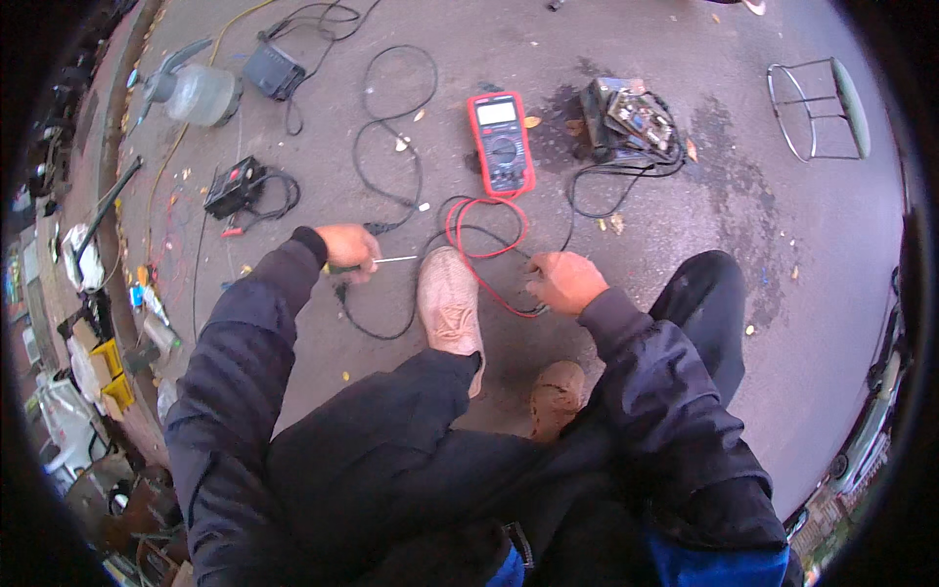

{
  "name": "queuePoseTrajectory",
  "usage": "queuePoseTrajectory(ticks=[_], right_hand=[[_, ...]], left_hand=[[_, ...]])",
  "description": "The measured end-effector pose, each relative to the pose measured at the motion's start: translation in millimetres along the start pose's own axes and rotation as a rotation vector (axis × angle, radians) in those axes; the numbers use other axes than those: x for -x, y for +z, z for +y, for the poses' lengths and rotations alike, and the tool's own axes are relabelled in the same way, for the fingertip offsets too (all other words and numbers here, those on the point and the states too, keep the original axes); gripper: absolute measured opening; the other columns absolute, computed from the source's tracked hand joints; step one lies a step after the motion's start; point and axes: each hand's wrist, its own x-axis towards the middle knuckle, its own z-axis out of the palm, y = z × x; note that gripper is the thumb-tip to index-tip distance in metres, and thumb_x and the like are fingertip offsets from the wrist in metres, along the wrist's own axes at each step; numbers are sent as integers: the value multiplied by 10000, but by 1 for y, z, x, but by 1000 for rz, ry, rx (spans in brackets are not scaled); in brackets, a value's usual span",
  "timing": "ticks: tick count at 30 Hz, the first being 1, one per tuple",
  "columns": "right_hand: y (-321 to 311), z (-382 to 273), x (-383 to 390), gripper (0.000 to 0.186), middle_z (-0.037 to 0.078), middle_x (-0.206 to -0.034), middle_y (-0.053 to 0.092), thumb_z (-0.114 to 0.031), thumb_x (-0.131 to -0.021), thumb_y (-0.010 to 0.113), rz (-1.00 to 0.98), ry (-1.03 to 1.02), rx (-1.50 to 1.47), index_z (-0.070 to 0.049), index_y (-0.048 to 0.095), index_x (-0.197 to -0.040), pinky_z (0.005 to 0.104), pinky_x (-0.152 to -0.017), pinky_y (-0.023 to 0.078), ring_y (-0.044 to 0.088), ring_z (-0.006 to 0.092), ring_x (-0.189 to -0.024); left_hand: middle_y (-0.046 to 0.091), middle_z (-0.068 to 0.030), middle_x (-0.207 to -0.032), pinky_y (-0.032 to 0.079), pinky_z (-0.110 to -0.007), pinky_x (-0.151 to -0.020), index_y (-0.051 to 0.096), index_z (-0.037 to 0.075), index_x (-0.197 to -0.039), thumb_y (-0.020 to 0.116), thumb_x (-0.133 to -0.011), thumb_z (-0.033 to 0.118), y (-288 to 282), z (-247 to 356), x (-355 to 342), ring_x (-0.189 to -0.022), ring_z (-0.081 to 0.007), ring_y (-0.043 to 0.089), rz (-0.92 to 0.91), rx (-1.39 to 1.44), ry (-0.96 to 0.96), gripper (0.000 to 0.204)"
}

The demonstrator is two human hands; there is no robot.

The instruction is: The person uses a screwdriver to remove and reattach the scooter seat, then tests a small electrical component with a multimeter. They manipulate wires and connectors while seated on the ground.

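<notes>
My left hand (349, 251) is closed around a screwdriver (396, 259), whose thin metal shaft points right toward my shoe. My right hand (569, 282) has its fingers curled together low over the ground, on a black cable that runs to it from an opened electrical device (626, 127); the fingers partly hide the grip. Ahead of both hands lies a red-cased multimeter (502, 147), screen up. Its red test lead (489, 256) loops beside my shoe and ends by my right hand. A black lead lies tangled with it.
A black power cord (421, 181) curls across the pavement. At the left are a small black box with cables (235, 188), a dark adapter (274, 70) and a clear spray bottle (201, 95). A stool (851, 108) stands far right. Clutter, including yellow bins (112, 377), lines the left edge.
</notes>
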Motion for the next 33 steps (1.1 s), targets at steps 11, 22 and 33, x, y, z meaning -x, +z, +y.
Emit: queuePoseTrajectory(ticks=[11,22,33], right_hand=[[3,1,-2,401,235,-1048,742,-319,-850,698,-3,-33,-30,-35,727,-1132,508,-902,562,710,417,-1018],[2,0,-6,374,240,-1028,737,-304,-852,709,25,-74,-37,-47,729,-1124,525,-887,556,706,427,-998],[-144,16,24,222,221,-928,739,-190,-896,698,640,-76,-274,-17,757,-1022,430,-804,575,743,375,-893]], left_hand=[[769,-89,-1012,565,-366,-813,766,25,-1120,762,-865,155,7,-6,-2,-917,-200,709,68,1,-13,287],[759,-221,-1072,552,-471,-909,755,2,-1107,768,-837,271,-9,-17,-9,-1044,-396,720,492,-183,130,381],[756,-207,-999,554,-435,-855,724,-16,-1102,722,-900,243,-8,34,0,-960,-342,732,559,-162,264,329]])
